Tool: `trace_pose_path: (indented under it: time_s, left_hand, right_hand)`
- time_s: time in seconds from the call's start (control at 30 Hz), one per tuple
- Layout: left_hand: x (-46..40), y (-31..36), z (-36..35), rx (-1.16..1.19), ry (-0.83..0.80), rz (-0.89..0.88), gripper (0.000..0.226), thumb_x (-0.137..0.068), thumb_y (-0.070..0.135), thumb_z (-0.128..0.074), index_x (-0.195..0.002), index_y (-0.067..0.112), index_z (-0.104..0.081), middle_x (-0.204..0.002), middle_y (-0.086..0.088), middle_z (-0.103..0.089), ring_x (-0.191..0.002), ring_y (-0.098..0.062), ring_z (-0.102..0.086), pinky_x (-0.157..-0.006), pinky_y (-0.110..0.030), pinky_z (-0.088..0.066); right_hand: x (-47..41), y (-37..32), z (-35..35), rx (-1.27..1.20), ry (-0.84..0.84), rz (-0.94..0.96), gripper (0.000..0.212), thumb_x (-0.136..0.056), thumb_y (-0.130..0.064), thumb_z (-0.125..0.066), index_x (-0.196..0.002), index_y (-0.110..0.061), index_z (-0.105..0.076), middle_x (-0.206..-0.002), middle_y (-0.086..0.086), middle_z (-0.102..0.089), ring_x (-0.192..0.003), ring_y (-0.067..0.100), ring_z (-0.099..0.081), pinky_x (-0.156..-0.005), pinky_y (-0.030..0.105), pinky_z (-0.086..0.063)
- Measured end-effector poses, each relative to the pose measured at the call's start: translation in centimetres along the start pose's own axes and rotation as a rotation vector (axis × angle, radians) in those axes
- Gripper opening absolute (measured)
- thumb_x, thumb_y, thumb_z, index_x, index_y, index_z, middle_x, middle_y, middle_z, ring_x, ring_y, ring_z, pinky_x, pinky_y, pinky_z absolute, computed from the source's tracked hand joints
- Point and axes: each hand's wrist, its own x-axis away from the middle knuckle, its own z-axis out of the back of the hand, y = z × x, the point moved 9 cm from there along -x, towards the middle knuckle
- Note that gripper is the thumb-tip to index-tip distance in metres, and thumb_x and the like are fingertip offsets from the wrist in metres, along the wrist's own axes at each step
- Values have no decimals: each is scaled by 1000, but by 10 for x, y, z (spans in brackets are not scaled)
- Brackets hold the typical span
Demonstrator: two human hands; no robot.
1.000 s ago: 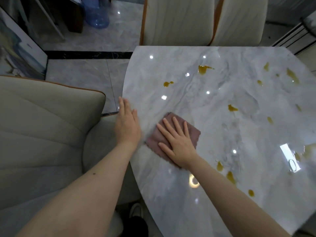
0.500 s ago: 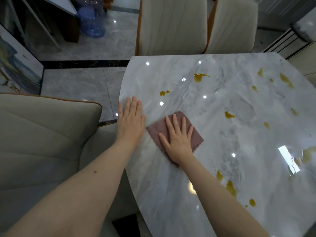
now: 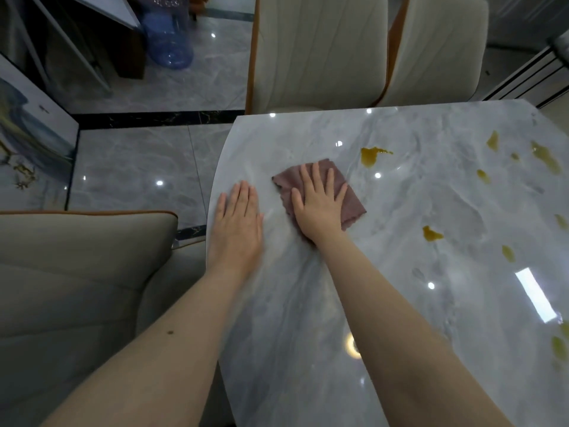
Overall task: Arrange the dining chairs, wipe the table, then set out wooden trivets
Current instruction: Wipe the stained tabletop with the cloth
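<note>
A mauve cloth [image 3: 354,203] lies flat on the glossy grey marble table [image 3: 400,272], near its left end. My right hand [image 3: 318,208] presses down on the cloth with fingers spread. My left hand [image 3: 237,223] rests flat on the bare tabletop beside it, close to the left edge, holding nothing. Yellow-brown spills dot the table: one [image 3: 371,155] just beyond the cloth, another [image 3: 431,234] to its right, and several more toward the right side. No trivets are in view.
Two beige chairs [image 3: 320,47] [image 3: 440,47] stand against the table's far edge. A third beige chair [image 3: 77,272] sits at the left end, under my left arm. A blue water bottle [image 3: 167,38] and a leaning painting [image 3: 27,143] stand on the tiled floor.
My right hand has pushed the cloth away from me, over the small spill near the left edge. My left hand has slid further onto the table.
</note>
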Motion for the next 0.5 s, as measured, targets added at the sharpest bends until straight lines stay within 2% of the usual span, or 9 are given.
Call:
trace_pose_path:
  time_s: [0.13,0.2,0.3,0.4,0.5]
  left_hand:
    - [0,0,1,2,11,7,58,-97,29,-15,-142,-2,-34,-149,-17,-34,-141,-26,-27,-117,-41,-17]
    - [1,0,1,-5,9,6,57,-98,28,-15,-143,-2,-33,-149,-16,-33,-142,-25,-26,-117,-41,-16]
    - [0,-1,1,-1,16,14,58,-97,29,-15,-143,-2,-33,-150,-16,-33,-142,-25,-25,-117,-39,-11]
    - [0,-1,1,3,14,13,60,-96,30,-9,-145,0,-28,-153,-14,-27,-144,-23,-19,-119,-38,-9]
    - [1,-2,1,-9,24,26,61,-96,30,-8,-146,-1,-27,-154,-14,-25,-145,-22,-17,-119,-38,-8]
  right_hand:
    - [48,-18,-6,26,-51,386,58,-94,-42,-14,-151,-33,-14,-160,-7,-8,-148,20,5,-118,48,8]
    - [54,-2,-7,23,-94,450,58,-93,-42,-13,-151,-34,-15,-160,-11,-7,-147,15,7,-118,43,10]
    - [15,16,5,33,-49,305,61,-92,-45,-10,-151,-34,-15,-160,-10,-8,-148,20,2,-118,47,5]
    - [-31,3,4,20,-40,128,52,-101,-40,-19,-152,-33,-11,-161,-7,-3,-148,24,5,-117,52,9]
    - [-40,-28,-1,24,-52,133,53,-101,-42,-20,-153,-33,-8,-161,-5,-1,-148,26,7,-116,54,10]
